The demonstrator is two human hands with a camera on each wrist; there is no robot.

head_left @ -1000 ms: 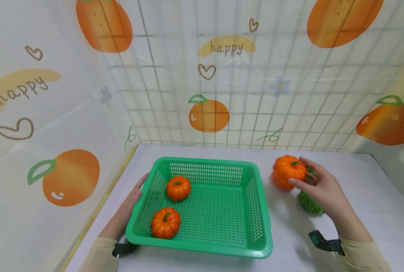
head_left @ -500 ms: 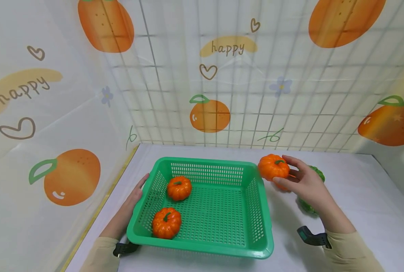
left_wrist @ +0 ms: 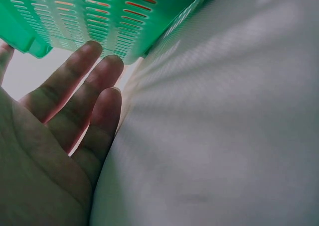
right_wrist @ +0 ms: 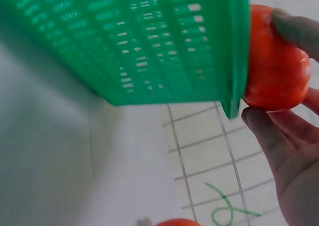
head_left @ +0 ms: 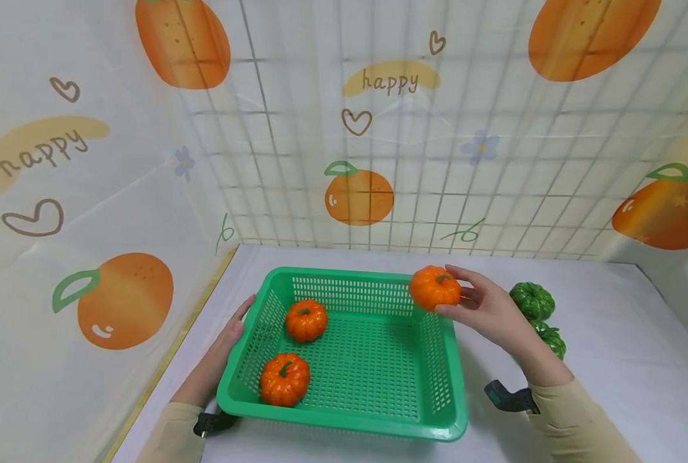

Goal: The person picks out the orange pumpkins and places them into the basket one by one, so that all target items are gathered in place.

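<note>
My right hand pinches an orange toy pumpkin with a green stem, thumb on the near side and fingers behind. It is raised over the far right corner of a green plastic basket. The right wrist view shows that pumpkin beside the basket rim. Inside the basket, along its left side, sit two more orange pumpkins, one farther back and one nearer. My left hand lies along the basket's left outer wall; the left wrist view shows its fingers extended under the perforated side.
Two dark green pumpkins, one behind and one in front, stand on the white table, right of the basket. The front one is partly behind my right forearm. Patterned sheeting rises behind the table.
My right hand has carried the orange pumpkin leftward from beside the green pumpkins to above the basket's right rim. The green pumpkins are more exposed. My left hand has stayed put.
</note>
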